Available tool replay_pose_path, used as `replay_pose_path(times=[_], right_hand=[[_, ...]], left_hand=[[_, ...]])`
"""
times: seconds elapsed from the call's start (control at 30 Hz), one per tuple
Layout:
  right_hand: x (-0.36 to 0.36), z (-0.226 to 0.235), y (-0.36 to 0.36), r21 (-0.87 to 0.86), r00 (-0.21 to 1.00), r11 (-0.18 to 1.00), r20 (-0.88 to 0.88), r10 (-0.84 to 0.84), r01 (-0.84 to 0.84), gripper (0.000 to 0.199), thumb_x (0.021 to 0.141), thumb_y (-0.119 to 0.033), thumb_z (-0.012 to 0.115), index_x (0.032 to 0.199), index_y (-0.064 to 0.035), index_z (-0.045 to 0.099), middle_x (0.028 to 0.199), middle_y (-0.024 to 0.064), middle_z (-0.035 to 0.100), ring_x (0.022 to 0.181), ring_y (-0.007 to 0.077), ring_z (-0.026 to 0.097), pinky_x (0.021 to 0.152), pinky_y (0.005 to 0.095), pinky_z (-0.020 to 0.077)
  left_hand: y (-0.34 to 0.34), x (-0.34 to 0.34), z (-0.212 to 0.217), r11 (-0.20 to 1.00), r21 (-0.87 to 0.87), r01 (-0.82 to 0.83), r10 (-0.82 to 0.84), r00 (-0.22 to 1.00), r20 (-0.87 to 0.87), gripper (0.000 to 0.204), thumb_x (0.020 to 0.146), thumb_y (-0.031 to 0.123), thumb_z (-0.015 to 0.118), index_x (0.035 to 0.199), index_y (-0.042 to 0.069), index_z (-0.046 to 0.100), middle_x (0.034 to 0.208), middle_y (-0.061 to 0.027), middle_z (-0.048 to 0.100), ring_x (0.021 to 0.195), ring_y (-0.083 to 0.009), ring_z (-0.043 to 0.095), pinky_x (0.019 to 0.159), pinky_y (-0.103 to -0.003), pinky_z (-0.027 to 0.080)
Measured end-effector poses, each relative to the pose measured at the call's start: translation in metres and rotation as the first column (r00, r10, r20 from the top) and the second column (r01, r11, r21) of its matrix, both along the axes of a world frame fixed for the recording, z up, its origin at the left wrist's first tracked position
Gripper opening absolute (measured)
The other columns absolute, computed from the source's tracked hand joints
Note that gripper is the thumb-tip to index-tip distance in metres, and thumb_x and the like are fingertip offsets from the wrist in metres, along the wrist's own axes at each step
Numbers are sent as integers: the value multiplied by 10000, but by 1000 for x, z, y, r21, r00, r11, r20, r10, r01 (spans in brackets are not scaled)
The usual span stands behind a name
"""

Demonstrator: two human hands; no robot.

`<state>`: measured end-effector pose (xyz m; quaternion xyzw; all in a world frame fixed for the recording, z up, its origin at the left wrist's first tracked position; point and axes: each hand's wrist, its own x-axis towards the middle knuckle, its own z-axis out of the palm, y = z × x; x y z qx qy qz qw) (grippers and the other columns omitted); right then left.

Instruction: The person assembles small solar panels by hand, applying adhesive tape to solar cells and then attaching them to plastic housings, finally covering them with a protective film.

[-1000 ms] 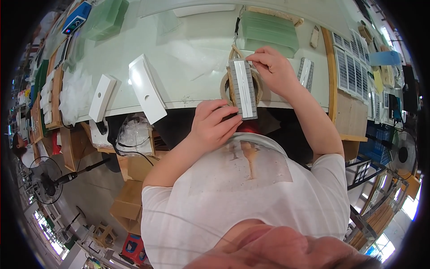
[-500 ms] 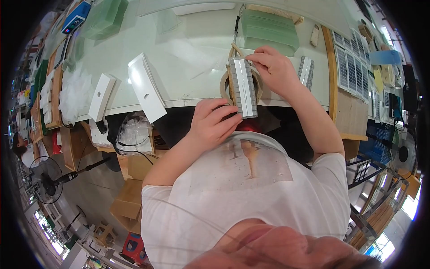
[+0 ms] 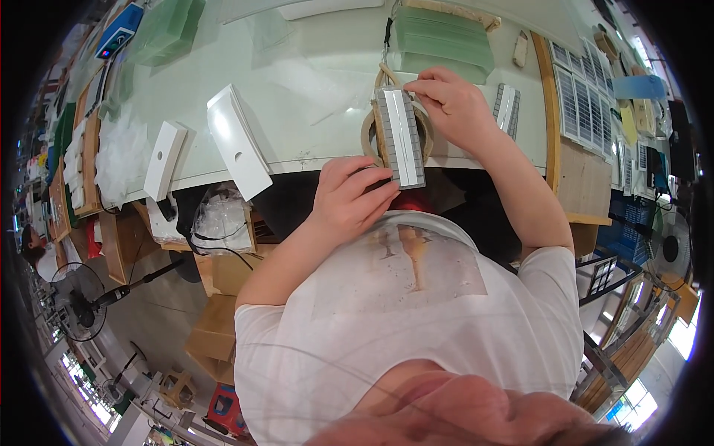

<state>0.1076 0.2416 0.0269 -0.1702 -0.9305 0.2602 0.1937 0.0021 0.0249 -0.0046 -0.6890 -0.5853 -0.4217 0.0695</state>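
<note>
A long narrow grey panel (image 3: 416, 151) with a grid pattern and a white strip down its middle lies lengthwise before me, its near end jutting past the table's front edge. Beneath it is a brown round ring (image 3: 427, 132), like a tape roll, with a wooden piece along the left side. My left hand (image 3: 349, 195) has its bent fingers against the panel's near left edge; the thumb is partly hidden. At the far end, my right hand (image 3: 457, 110) pinches close to the corner with thumb and forefinger. A similar gridded panel (image 3: 507, 108) lies to the right.
Stacked green glass sheets (image 3: 444, 46) stand just beyond the ring. White punched plates (image 3: 239, 145) and a white block (image 3: 164, 160) lie to the left, overhanging the table edge. A wooden rail (image 3: 551, 111) borders the right side. Further left is a blue box-shaped device (image 3: 120, 31).
The whole view has shifted slightly, with the table moving up and left in the picture. Both hands stay at the same ends of the panel.
</note>
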Motion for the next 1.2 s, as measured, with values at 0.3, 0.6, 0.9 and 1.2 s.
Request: replay_pose_path(times=[0.3,0.6,0.9,1.2], right_hand=[[0,0,-1,11,1000,1000,-19,-8,8,171,867,-68,567,1008,-80,664,983,91,613,812,266,613,705,325,495],[26,9,8,-84,998,995,-29,-64,61,188,855,-30,561,1011,-64,660,993,92,618,809,246,618,702,305,495],[40,16,3,-99,995,992,-59,-86,79,184,845,-23,561,992,-67,661,979,85,624,798,245,626,687,313,501],[53,30,-28,-391,987,919,-117,-112,58,180,886,-15,555,1038,-27,650,931,59,626,750,110,563,655,234,455]], left_hand=[[-4,1,5,1000,10,-5,5,1000,30,281,623,107,766,888,108,674,1007,-13,622,975,-250,547,768,-371,438],[-69,-82,54,813,-267,-518,506,854,-118,352,616,112,817,901,58,619,1052,-77,599,969,-281,554,788,-376,471],[-96,-117,57,686,-675,-273,547,804,231,323,681,85,771,978,33,655,1037,-69,634,799,-181,606,662,-280,505],[-57,-82,51,644,357,-677,449,712,540,184,925,125,543,992,-45,567,1050,-163,605,941,-261,617,800,-370,554]])
